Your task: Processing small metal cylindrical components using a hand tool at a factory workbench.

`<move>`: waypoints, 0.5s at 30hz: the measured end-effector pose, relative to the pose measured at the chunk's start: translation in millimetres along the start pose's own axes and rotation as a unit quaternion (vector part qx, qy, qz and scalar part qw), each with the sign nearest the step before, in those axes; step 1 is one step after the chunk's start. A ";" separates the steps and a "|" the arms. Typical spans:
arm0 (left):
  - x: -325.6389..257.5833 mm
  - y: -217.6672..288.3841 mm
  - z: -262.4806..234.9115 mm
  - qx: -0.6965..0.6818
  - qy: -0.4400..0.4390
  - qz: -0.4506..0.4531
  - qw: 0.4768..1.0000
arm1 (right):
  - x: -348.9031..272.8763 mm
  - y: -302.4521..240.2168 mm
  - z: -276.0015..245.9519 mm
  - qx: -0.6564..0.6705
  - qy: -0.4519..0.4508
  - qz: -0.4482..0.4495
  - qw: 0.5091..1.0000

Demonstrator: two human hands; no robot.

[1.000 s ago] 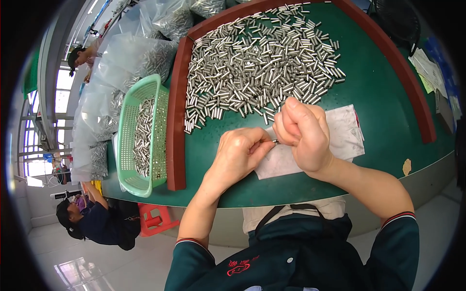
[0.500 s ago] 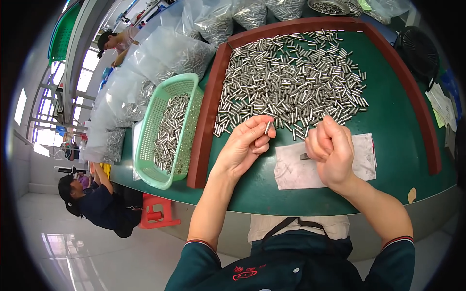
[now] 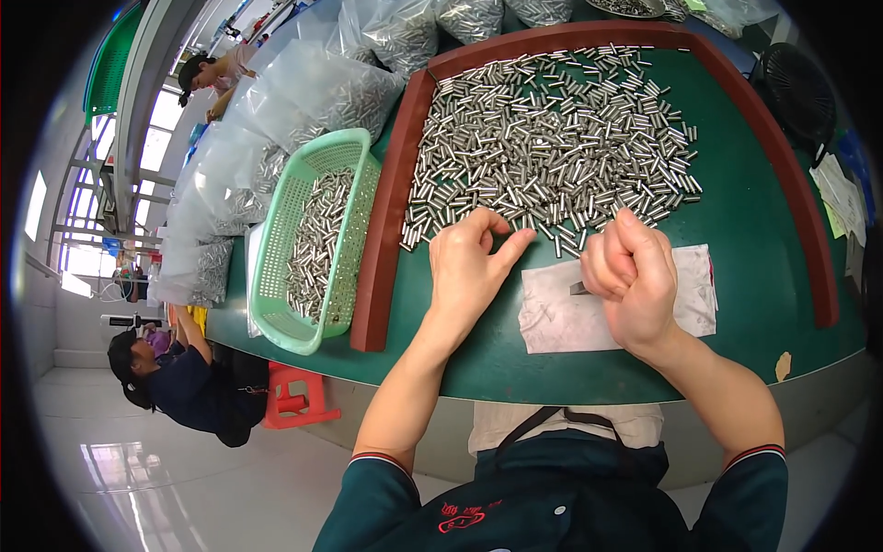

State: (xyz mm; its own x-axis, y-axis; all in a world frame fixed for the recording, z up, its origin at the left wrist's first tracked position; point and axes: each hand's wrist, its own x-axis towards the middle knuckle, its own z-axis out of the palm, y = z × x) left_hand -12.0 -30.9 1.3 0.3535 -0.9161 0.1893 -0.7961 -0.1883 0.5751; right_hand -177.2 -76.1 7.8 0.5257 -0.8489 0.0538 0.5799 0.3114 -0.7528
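Observation:
A wide pile of short steel pins (image 3: 552,138) covers the green tabletop. At its near left edge is my left hand (image 3: 467,271), back turned up, thumb apart from the curled fingers; no pin shows between them. My right hand (image 3: 635,281) is closed in a fist above a stained white cloth (image 3: 561,327). A flat grey metal piece (image 3: 578,288) sticks out of the little-finger side of that fist; the rest of it is hidden in the palm.
A brown raised border (image 3: 391,221) frames the pile. To its left stands a green plastic basket (image 3: 267,294) with more pins. Clear bags of pins (image 3: 340,101) line the far left. A black fan (image 3: 796,97) stands at right. Two people sit at the left; a red stool (image 3: 299,396) is nearby.
My left hand has turned from palm side to back up and moved to the pile's edge. The pin it pinched no longer shows. My right hand stays nearly still.

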 end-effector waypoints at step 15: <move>-15.3 17.9 0.3 -0.068 -0.181 0.153 0.969 | 2.7 -4.0 -0.2 -0.002 0.014 0.013 1.000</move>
State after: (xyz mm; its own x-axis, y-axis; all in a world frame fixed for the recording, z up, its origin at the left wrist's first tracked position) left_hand -31.7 -20.4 8.5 -0.1036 -0.9906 0.0897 -0.7553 0.1370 0.6409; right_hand -178.3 -79.7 10.9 0.5232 -0.8520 0.0162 0.5641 0.3320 -0.7560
